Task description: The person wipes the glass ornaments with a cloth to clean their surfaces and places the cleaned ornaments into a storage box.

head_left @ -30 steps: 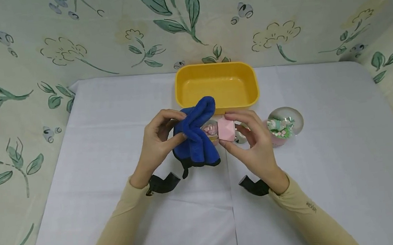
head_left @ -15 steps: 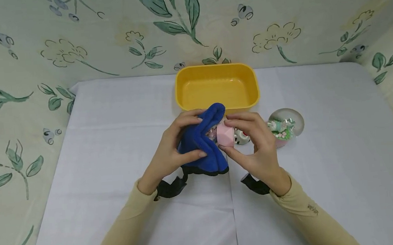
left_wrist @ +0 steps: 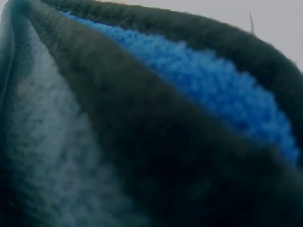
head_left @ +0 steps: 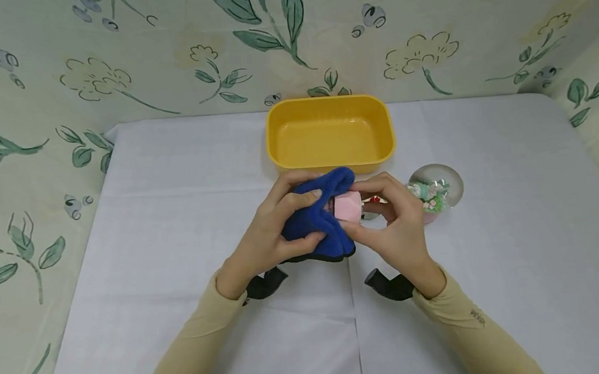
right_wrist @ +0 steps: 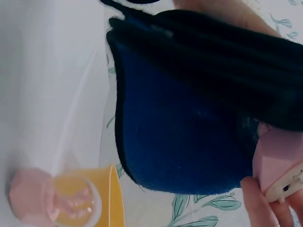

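Observation:
My right hand pinches the pink faceted base of a snow globe between thumb and fingers. A small white figure shows at that base in the right wrist view, partly behind the fingertips. With my left hand I hold a folded blue cloth with black edging around the globe's dome, which is mostly hidden in the folds. The cloth hangs down broadly in the right wrist view. Blurred cloth fills the left wrist view.
A yellow tub stands at the back of the white-covered table, just beyond my hands. To the right of my right hand sits a second snow globe with flowers inside and a pink base. A floral sheet hangs behind the table.
My left hand has moved right with the cloth and wrapped it further over the dome, its fingers now closer to the base. My right hand has stayed nearly in place, still holding the base.

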Motion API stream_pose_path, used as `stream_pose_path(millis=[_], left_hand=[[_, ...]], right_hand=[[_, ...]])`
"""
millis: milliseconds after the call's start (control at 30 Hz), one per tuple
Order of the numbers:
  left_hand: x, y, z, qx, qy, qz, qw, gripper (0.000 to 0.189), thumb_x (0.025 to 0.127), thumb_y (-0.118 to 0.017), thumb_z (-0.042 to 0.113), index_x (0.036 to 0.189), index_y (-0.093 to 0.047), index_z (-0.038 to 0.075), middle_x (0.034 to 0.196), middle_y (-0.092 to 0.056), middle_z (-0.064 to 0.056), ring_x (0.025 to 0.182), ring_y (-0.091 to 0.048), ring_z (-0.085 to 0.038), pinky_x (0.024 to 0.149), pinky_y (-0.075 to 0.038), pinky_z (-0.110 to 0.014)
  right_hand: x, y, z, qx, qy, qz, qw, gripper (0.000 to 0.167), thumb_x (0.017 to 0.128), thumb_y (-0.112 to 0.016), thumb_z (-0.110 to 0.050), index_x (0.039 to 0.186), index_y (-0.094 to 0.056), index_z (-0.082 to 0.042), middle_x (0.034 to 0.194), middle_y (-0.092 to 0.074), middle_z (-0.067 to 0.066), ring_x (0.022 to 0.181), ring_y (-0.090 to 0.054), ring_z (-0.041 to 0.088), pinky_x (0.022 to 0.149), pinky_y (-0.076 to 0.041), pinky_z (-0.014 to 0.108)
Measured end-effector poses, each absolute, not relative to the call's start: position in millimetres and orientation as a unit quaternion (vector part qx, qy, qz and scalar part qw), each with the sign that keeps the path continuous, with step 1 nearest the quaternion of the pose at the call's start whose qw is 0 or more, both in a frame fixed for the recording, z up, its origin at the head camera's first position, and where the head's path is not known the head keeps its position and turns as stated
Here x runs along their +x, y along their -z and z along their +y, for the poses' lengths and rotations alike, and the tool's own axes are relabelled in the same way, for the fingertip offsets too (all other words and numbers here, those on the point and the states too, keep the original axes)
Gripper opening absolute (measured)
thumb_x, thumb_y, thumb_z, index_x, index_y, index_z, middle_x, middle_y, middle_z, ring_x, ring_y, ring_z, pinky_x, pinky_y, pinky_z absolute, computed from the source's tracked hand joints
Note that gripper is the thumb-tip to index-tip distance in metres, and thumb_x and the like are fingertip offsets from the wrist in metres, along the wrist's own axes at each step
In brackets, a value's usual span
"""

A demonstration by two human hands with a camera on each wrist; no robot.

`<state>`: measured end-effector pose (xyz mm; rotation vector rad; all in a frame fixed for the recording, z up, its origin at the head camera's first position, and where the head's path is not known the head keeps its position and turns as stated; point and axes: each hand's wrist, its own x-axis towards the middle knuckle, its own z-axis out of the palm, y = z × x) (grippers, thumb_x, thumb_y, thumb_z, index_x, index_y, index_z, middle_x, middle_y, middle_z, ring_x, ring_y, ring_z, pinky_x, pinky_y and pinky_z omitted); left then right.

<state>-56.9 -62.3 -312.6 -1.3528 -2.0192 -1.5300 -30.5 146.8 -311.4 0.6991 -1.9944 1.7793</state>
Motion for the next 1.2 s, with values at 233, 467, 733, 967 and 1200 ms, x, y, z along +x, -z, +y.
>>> stream_pose_path(millis=[233,467,733,967,1200], left_hand=[[-56.8,312.6,-61.0,-0.496,0.503,-0.694,0.139,0.043,0.094,-0.061,0.029,0.129,-0.042,0.014,0.129,-0.04,-0.025,0.117,-0.045,-0.038,0.097,-0.045,-0.045],[-59.4,319.0,-59.6,-0.464,0.545,-0.68,0.163,0.04,0.087,-0.069,0.021,0.119,-0.049,0.005,0.124,-0.048,-0.026,0.113,-0.05,-0.038,0.095,-0.046,-0.043],[-60.2,321.7,-62.4,-0.414,0.585,-0.68,0.155,0.048,0.095,-0.056,0.044,0.123,-0.044,0.007,0.126,-0.048,-0.025,0.114,-0.05,-0.035,0.098,-0.043,-0.044],[-54.9,317.3,-56.9,-0.446,0.549,-0.686,0.171,0.039,0.1,-0.048,0.038,0.126,-0.04,0.01,0.128,-0.043,-0.025,0.117,-0.046,-0.037,0.101,-0.04,-0.046],[-54.3,316.5,-53.7,-0.463,0.559,-0.663,0.182,0.035,0.098,-0.054,0.033,0.121,-0.045,0.009,0.124,-0.044,-0.026,0.115,-0.047,-0.038,0.097,-0.042,-0.048]], right_hand=[[-27.8,306.1,147.3,0.161,-0.713,-0.679,0.065,0.031,0.072,-0.07,0.012,0.101,-0.064,0.002,0.098,-0.061,0.015,0.081,-0.06,0.02,0.068,-0.057,0.026],[-25.4,304.6,150.4,0.179,-0.674,-0.715,0.047,0.038,0.08,-0.068,0.008,0.116,-0.057,0.006,0.109,-0.058,0.014,0.087,-0.058,0.021,0.073,-0.056,0.025],[-31.6,307.5,155.2,0.353,-0.539,-0.743,0.181,0.053,0.089,-0.069,-0.029,0.119,-0.053,0.011,0.119,-0.055,0.022,0.093,-0.059,0.021,0.081,-0.053,0.023],[-38.1,312.3,157.2,0.401,-0.493,-0.724,0.267,0.047,0.088,-0.07,-0.03,0.107,-0.058,0.011,0.107,-0.06,0.022,0.091,-0.06,0.021,0.078,-0.052,0.019],[-38.8,320.4,157.1,0.407,-0.523,-0.697,0.274,0.048,0.085,-0.074,-0.028,0.101,-0.058,0.014,0.097,-0.061,0.022,0.087,-0.061,0.017,0.074,-0.054,0.019]])
